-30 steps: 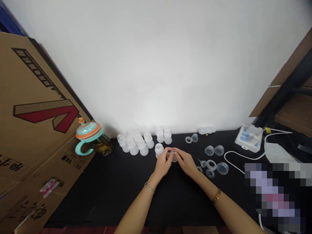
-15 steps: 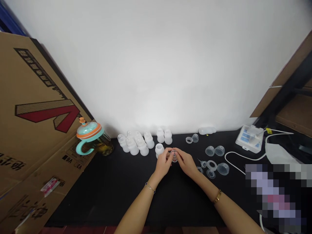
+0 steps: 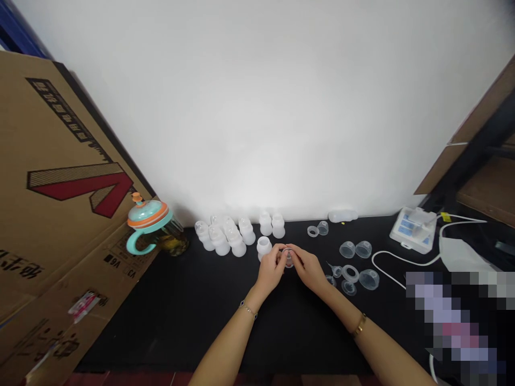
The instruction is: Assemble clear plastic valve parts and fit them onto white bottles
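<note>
Black tabletop [image 3: 181, 311]; left hand [image 3: 270, 269] and right hand [image 3: 308, 268] pinch, seemingly, one clear cap [image 3: 287, 259].

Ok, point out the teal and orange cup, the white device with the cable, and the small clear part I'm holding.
teal and orange cup [image 3: 147, 214]: head view, on its domed lid.
white device [image 3: 413, 230]: head view, on its top face.
small clear part [image 3: 287, 259]: head view, on its visible middle.

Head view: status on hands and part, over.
Left hand, right hand both pinch small clear part. White bottle close by left hand. Clear rings lie farther right.
</note>
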Demonstrator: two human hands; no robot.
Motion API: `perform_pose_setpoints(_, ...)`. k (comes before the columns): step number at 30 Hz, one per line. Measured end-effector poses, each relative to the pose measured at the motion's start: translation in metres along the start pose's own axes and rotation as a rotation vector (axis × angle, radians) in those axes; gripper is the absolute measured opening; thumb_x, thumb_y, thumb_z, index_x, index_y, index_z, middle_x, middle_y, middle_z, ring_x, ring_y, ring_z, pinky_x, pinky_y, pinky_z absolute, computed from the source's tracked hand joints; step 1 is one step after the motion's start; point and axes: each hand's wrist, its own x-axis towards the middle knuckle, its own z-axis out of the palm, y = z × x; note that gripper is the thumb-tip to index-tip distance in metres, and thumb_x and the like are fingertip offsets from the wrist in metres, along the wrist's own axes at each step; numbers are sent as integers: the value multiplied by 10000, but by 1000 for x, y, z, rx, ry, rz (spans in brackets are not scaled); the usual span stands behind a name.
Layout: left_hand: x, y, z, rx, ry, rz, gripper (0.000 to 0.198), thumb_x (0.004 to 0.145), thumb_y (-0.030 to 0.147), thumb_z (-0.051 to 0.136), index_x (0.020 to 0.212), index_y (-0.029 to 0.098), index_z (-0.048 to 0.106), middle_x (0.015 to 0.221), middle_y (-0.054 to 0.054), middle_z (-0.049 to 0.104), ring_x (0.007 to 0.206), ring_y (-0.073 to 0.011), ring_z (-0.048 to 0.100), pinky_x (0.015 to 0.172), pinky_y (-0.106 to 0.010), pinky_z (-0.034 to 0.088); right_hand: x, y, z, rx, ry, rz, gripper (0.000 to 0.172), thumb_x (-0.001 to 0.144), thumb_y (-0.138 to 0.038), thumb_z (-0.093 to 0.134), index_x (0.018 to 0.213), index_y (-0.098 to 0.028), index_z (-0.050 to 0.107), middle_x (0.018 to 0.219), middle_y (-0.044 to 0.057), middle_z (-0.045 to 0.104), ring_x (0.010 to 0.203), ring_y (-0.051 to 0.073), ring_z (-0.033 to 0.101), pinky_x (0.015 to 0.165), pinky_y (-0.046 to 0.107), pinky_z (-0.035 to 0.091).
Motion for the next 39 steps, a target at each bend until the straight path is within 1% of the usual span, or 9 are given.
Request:
perform_pose_setpoints(11, 0, 1, 0, 22, 10, 10, 316, 1005, 459, 454, 1051, 191, 613, 642, 22, 638, 498, -110, 556, 507, -216, 401, 1, -4, -2, 4, 1, -11, 356, 1031, -320, 417, 1232, -201, 685, 1122, 93, 773, 945, 232, 756, 819, 319, 592)
perform_pose_setpoints(22, -1, 1, 0, 27, 14, 8, 306, 1001, 454, 460, 1045, 193, 614, 602, 37, 595, 493, -111, 548, 505, -212, 396, 0, -3, -1, 12, 1, -11, 340, 1029, -307, 425, 1229, -199, 679, 1101, 89, 777, 911, 222, 758, 791, 310, 588)
perform_pose_setpoints(30, 0, 0, 0, 61, 25, 23, 323, 1000, 464, 451, 1039, 192, 622, 595, 31, 600, 502, -119, 550, 499, -211, 377, 1, -1, 1, 25, 22, -29, 342, 1031, -319, 423, 1223, -201, 680, 1112, 94, 774, 929, 232, 756, 810, 320, 584)
perform_pose_setpoints(36, -1, 5, -1, 88, 42, 52, 312, 1005, 455, 450, 1039, 197, 620, 631, 20, 636, 510, -118, 555, 518, -217, 390, 2, -5, -2, 36, 37, -57, 338, 1031, -306, 419, 1216, -201, 683, 1090, 84, 777, 918, 219, 755, 803, 302, 581)
perform_pose_setpoints(39, -2, 8, -2, 114, 53, 60, 312, 1004, 454, 453, 1051, 199, 627, 625, 21, 630, 506, -119, 549, 521, -218, 393, 2, -8, -3, 42, 45, -76, 344, 1034, -315, 414, 1220, -202, 680, 1099, 87, 773, 935, 216, 749, 815, 297, 577)
